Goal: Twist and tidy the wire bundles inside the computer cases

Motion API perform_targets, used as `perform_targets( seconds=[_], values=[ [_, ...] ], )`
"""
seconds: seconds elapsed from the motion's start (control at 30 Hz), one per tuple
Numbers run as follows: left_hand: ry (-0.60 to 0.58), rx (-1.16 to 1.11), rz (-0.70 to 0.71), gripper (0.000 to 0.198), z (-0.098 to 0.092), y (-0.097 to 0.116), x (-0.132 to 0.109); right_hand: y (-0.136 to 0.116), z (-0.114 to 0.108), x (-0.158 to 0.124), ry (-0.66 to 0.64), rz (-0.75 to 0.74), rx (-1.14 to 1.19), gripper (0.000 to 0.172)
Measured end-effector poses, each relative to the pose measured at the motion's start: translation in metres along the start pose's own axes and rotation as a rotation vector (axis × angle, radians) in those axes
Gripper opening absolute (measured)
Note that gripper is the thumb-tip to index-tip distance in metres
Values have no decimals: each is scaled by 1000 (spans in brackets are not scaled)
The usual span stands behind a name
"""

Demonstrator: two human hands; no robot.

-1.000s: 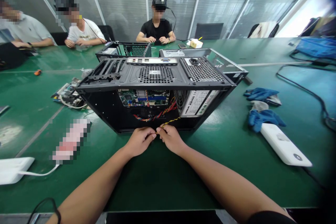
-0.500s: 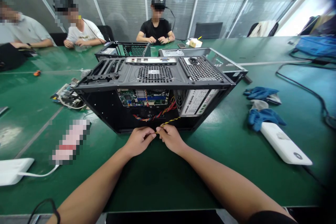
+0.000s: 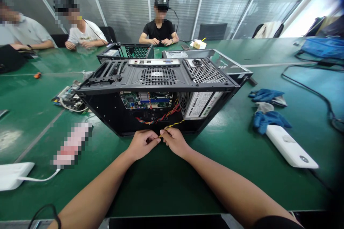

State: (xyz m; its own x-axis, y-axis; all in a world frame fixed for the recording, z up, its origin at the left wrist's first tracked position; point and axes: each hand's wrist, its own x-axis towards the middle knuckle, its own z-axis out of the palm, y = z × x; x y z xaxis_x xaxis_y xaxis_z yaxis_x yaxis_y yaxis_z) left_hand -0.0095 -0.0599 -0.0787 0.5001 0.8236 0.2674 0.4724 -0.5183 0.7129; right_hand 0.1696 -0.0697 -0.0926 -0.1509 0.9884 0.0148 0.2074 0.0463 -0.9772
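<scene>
In front of me a black computer case (image 3: 156, 87) stands with its open side facing me. Inside show the motherboard (image 3: 134, 101), a power supply (image 3: 201, 105) with a white label, and a bundle of coloured wires (image 3: 161, 118). A twisted yellow-and-black cable (image 3: 176, 124) runs from beside the power supply to my hands. My right hand (image 3: 174, 141) pinches it, and my left hand (image 3: 143, 145) pinches its end just to the left. The fingers cover the cable's tip.
Behind stand another dark case (image 3: 126, 50) and an open metal case (image 3: 231, 64). Loose computer parts (image 3: 70, 98) lie left. Blue gloves (image 3: 271, 120) and a white power bank (image 3: 291, 146) lie right; another white power bank (image 3: 14, 175) is left. Several people sit across the green table (image 3: 172, 186).
Both hands stay almost in place on the cable. The fingers of my left hand have shifted slightly. The whole view has moved a little.
</scene>
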Motion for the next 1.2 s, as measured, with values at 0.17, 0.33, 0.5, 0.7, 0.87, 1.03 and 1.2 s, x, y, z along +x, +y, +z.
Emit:
perform_targets(
  seconds=[0.17, 0.33, 0.5, 0.7, 0.87, 1.03, 1.2],
  values=[
    [15, 77, 33, 20, -2, 4, 1, -2, -2, -1, -6, 0, 24, 39],
    [-63, 27, 31, 22, -4, 6, 4, -3, -2, 0, -24, -14, 27, 36],
    [-121, -43, -3, 23, -9, 5, 5, -3, -2, -1, -63, -36, 16, 38],
    [-38, 54, 51, 22, -10, 3, 1, -4, -2, -2, -31, -18, 42, 43],
    [20, 258, 208, 21, -9, 3, -1, -3, -2, -1, 19, -29, 17, 42],
    [41, 324, 205, 25, -8, 0, 1, -4, -4, 1, -38, -3, 25, 36],
    [-13, 227, 126, 27, -8, -2, 3, -4, -5, 0, -81, -34, 23, 41]
  ],
)
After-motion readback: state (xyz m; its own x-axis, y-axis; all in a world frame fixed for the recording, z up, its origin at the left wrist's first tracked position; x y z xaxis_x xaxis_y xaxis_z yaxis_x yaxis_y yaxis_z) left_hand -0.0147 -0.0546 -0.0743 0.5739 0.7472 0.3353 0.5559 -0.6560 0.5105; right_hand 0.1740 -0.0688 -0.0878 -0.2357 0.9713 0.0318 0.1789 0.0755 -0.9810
